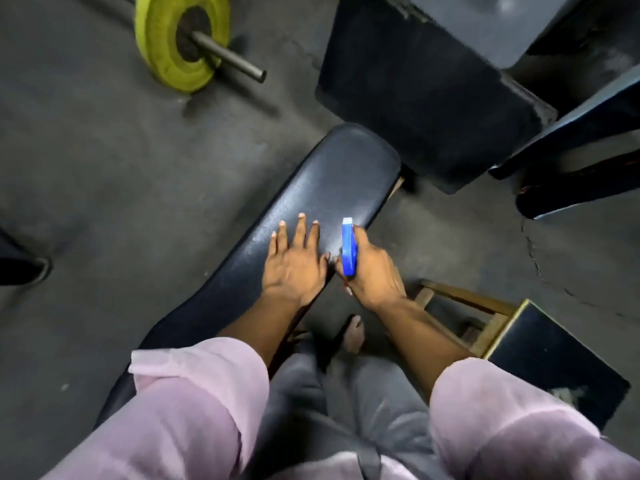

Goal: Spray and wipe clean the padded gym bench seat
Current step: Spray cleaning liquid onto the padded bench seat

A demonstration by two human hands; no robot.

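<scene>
Two hands work the bench [322, 188]: the left hand [294, 261] lies spread flat on the pad, the right hand [372, 271] grips a blue sprayer [349, 247]. No cloth shows; spray may wet the fingers.

Bare bench seat [339, 174] lies ahead of the hands; dark pad [426, 98] crowds its far end.

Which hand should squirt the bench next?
Probably the right hand. It already grips the blue spray bottle at the edge of the bench seat, nozzle pointing forward along the pad. The left hand lies flat on the seat, fingers spread, holding nothing.
</scene>
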